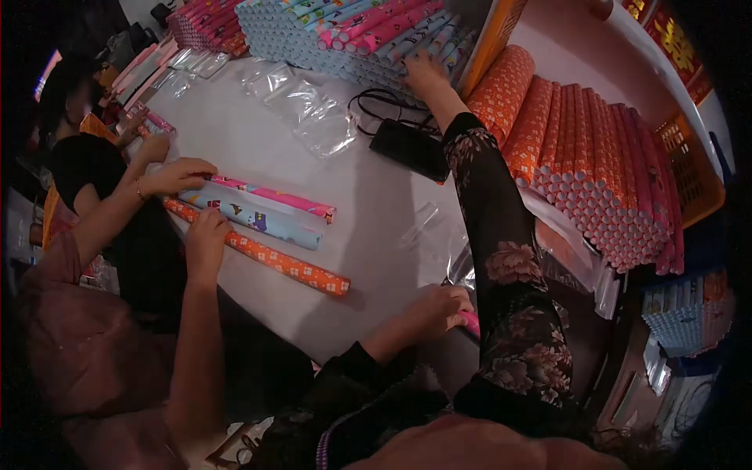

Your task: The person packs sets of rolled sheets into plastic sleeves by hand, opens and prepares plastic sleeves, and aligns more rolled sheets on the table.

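Note:
My left hand (440, 311) is closed around a pink roll (470, 323) near the table's front edge; my sleeve hides part of the roll. At the top, my right hand (425, 74) reaches over the right end of a large stack of patterned rolls (305, 59). Its fingers look slightly apart and touch the light-blue rolls there. Clear plastic sleeves (462, 266) lie just beyond my left hand. Below my right hand is a black box-shaped object (409, 149) with a black cord.
A co-worker's hands rest on pink, light-blue (266, 222) and orange rolls (290, 266) at left. Another person sits beyond. Orange rolls (580, 149) are piled at right beside an orange crate (693, 168). More plastic sleeves (305, 110) lie on the white table (227, 129).

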A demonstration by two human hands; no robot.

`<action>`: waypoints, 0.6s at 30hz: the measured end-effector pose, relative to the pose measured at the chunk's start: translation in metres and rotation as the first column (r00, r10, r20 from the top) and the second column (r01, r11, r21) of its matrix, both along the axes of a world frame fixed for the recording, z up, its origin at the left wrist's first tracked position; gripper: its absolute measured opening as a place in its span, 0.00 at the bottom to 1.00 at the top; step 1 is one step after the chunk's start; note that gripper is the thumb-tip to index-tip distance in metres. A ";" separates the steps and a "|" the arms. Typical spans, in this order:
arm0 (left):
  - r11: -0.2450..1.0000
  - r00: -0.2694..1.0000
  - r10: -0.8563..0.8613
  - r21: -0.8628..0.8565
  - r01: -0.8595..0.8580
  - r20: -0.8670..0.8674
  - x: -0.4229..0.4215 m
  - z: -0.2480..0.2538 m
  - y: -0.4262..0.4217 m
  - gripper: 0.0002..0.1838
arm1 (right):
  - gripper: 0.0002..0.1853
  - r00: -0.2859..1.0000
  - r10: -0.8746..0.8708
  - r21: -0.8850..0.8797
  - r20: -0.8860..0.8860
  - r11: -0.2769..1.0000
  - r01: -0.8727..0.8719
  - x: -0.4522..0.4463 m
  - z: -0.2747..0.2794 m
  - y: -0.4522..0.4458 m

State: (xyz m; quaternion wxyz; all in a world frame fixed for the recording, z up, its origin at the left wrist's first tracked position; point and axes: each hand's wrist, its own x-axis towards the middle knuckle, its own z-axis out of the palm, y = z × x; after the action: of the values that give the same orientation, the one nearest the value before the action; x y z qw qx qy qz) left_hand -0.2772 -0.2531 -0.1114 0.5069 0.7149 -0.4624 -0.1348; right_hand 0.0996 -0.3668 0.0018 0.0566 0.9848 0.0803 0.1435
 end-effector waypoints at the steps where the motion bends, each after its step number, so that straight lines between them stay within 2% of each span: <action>1: 0.998 1.000 0.012 -0.067 -0.011 0.021 -0.001 0.000 0.000 0.10 | 0.26 0.999 -0.029 0.077 0.024 0.997 0.027 -0.002 0.001 0.000; 2: 0.998 1.000 0.009 -0.068 -0.008 0.018 -0.001 0.001 -0.001 0.10 | 0.25 0.997 -0.061 0.153 0.045 0.987 0.054 -0.005 0.002 0.000; 3: 0.998 1.000 0.000 -0.069 0.000 0.001 0.000 0.001 -0.001 0.10 | 0.25 0.997 -0.064 0.152 0.043 0.987 0.057 -0.009 0.003 -0.003; 4: 0.998 1.000 -0.009 -0.069 0.008 -0.015 0.000 0.002 -0.001 0.10 | 0.22 0.997 -0.076 -0.096 0.021 0.992 0.078 -0.013 0.004 -0.007; 6: 0.995 1.000 -0.001 -0.100 -0.001 -0.027 0.000 -0.003 -0.003 0.10 | 0.22 0.996 -0.094 -0.341 0.007 0.936 0.091 -0.016 0.007 -0.010; 7: 0.992 0.999 0.006 -0.127 -0.011 -0.043 -0.001 -0.005 -0.003 0.10 | 0.22 0.986 -0.150 -0.221 0.076 0.961 0.163 -0.009 0.000 -0.015; 9: 0.991 0.998 0.011 -0.131 -0.020 -0.064 -0.003 -0.001 -0.004 0.10 | 0.25 0.967 -0.215 -0.095 0.138 0.969 0.230 0.001 -0.018 -0.026; 10: 0.990 0.996 0.019 -0.136 -0.031 -0.084 -0.003 0.001 -0.004 0.10 | 0.28 0.942 -0.206 0.094 0.266 0.978 0.187 0.005 -0.027 -0.033; 12: 0.991 0.997 0.025 -0.128 -0.034 -0.066 -0.002 0.001 -0.005 0.10 | 0.32 0.894 -0.216 0.266 0.392 0.957 0.115 0.017 -0.043 -0.048; 13: 0.992 0.998 0.034 -0.118 -0.039 -0.051 -0.003 0.002 -0.006 0.09 | 0.29 0.963 -0.183 0.410 0.197 0.908 0.089 0.030 -0.051 -0.059; 15: 0.993 0.997 0.053 -0.104 -0.058 -0.051 -0.006 0.007 -0.004 0.09 | 0.27 0.993 -0.121 0.540 0.003 0.836 0.101 0.027 -0.051 -0.067; 16: 0.993 0.996 0.077 -0.085 -0.081 -0.048 -0.006 0.009 -0.004 0.09 | 0.21 0.977 -0.143 0.882 -0.159 0.424 0.205 0.007 -0.039 -0.057; 17: 0.993 0.996 0.071 -0.092 -0.075 -0.046 -0.006 0.009 -0.004 0.09 | 0.16 0.950 -0.077 0.950 -0.302 -0.109 0.293 -0.014 -0.027 -0.048; 18: 0.993 0.997 0.057 -0.106 -0.061 -0.045 -0.006 0.009 -0.004 0.09 | 0.16 0.950 -0.086 0.951 -0.301 -0.106 0.292 -0.039 -0.014 -0.040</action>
State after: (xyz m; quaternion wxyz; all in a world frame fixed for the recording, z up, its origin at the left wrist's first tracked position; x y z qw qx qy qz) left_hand -0.2827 -0.2572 -0.1024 0.5578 0.6971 -0.4369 -0.1096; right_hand 0.0607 -0.4066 -0.0121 -0.6665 0.7176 -0.1872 0.0766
